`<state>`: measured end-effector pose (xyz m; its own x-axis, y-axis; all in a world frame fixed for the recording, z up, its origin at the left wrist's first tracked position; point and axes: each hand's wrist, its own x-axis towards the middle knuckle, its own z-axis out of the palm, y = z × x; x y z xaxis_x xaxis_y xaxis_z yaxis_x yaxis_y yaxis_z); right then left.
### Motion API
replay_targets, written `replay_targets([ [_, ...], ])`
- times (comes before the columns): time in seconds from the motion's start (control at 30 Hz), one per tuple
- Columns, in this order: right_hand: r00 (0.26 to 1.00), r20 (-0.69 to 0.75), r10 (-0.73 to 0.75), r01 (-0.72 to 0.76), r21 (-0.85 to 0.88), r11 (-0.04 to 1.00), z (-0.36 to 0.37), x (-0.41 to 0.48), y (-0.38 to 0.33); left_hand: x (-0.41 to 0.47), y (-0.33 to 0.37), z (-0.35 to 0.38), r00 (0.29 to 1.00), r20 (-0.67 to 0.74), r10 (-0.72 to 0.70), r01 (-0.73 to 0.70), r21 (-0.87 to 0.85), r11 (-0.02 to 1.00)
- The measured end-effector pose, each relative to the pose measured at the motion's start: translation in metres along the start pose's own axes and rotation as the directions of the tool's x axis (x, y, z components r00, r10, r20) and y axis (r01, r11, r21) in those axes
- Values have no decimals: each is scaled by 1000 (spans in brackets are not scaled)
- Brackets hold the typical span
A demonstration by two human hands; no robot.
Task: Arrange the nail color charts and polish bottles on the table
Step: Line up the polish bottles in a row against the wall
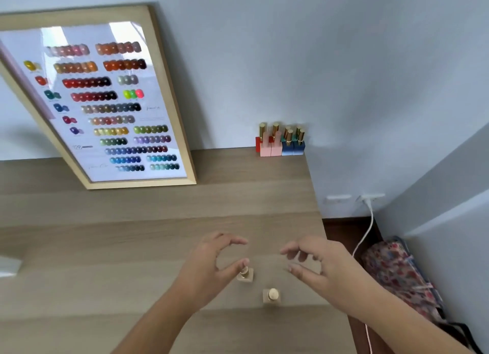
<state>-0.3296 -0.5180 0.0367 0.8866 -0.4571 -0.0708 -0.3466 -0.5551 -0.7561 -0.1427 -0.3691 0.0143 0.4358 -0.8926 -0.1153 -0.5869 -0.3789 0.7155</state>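
Observation:
A framed nail color chart (pixel 105 107) leans against the wall at the back left of the wooden table (pixel 132 221). Several polish bottles (pixel 280 142) in red, pink and blue with gold caps stand grouped at the table's far right corner. Two beige bottles stand near me: one (pixel 244 274) just under my left thumb, the other (pixel 271 296) a little nearer and to the right. My left hand (pixel 211 261) hovers open, fingers curved, over the first beige bottle. My right hand (pixel 315 263) is open too, to the right of both, holding nothing.
The table's right edge runs close beside my right hand. Beyond it lies dark floor with a floral bag (pixel 397 269) and a white cable (pixel 366 229) plugged into a wall socket. A pale object (pixel 9 266) shows at the left edge.

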Motion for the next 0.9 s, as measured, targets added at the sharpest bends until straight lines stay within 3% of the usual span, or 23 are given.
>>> replay_targets([
  [0.13,981,192,22,-5,-89,996,23,-19,-3,-21,-6,12,999,33,27,-28,47,999],
  [0.23,976,213,45,-14,-143,990,39,-23,-4,-25,-7,20,999,14,47,-48,51,998],
  [0.57,985,141,96,-67,-195,979,49,-12,-2,-19,-8,25,999,-30,20,-19,19,1000],
  [0.9,957,-142,254,-254,22,967,-26,40,32,60,21,18,997,-73,12,-17,-61,998],
])
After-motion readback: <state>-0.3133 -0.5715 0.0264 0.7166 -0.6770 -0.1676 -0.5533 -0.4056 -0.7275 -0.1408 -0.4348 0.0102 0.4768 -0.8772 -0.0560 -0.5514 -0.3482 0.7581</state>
